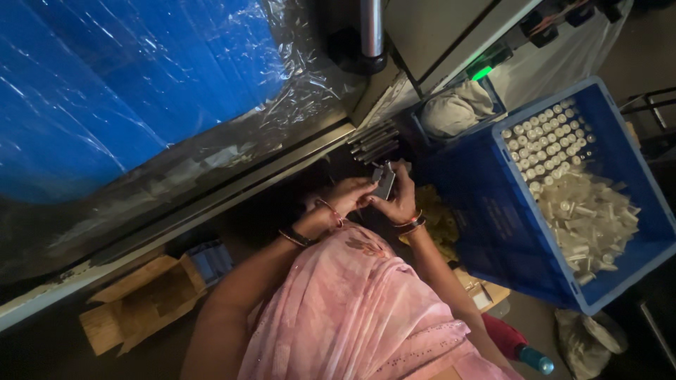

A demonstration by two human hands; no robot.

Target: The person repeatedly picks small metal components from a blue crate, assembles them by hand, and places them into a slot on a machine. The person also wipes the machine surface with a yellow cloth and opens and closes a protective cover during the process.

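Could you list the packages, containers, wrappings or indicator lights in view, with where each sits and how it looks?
Cardboard box: lower left, brown, open flaps.
Blue crate: right, rectangular plastic, holding small white cylindrical parts.
Plastic film: upper left, clear and crinkled over blue sheeting.
Green light: top, glowing on the machine.

The small grey part point(384, 181) is mostly hidden by fingers; dimness blurs its shape.

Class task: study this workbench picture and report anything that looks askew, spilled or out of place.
In the blue crate, some white tubes stand in neat rows, while the rest lie in a jumbled heap. A cardboard box gapes open with its flaps splayed.
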